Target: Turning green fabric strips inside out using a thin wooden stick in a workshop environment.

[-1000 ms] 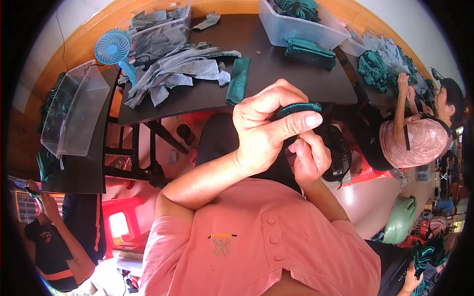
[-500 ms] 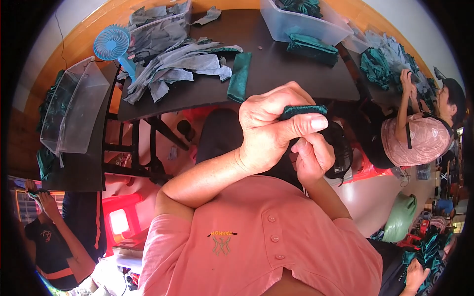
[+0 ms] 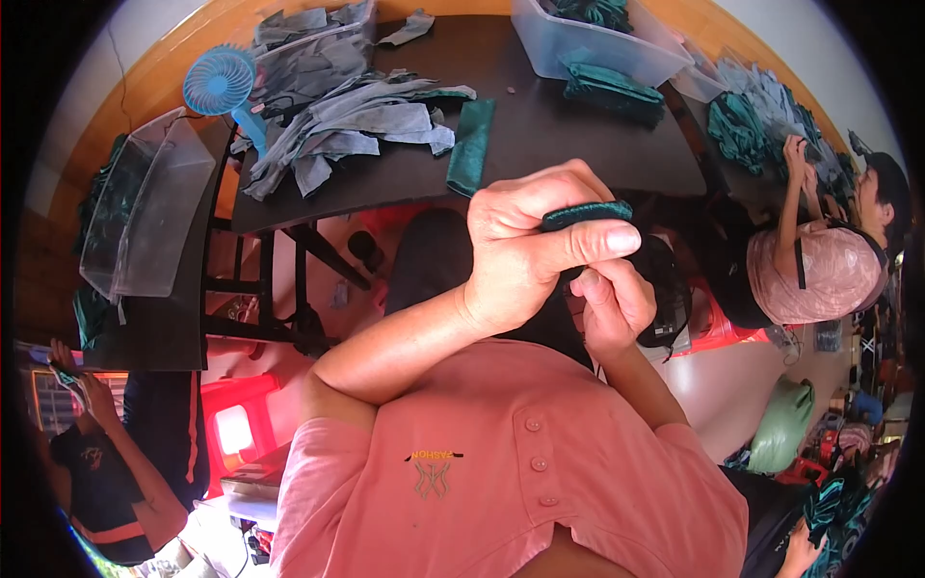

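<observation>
In front of my chest my left hand (image 3: 528,243) is closed round a dark green velvet fabric piece (image 3: 586,214), thumb pressed over it, with a folded edge showing above the thumb. Right below, my right hand (image 3: 618,306) is closed in a pinch close to the left fingers; what it grips, if anything, is hidden. On the dark table (image 3: 578,144) just beyond lies a flat green velvet strip (image 3: 469,149). To its left spreads a heap of grey-backed fabric strips (image 3: 356,130).
A clear bin (image 3: 602,48) stands far right on the table, with stacked green strips (image 3: 612,91) beside it. A blue fan (image 3: 220,82) and an empty-looking clear bin (image 3: 149,212) are at left. Co-workers handle fabric at right (image 3: 819,260) and left (image 3: 125,472).
The green fabric edge above my left thumb has tilted and shifted slightly left. Both my hands stay almost in place. The co-worker's hand at lower right has moved slightly.
</observation>
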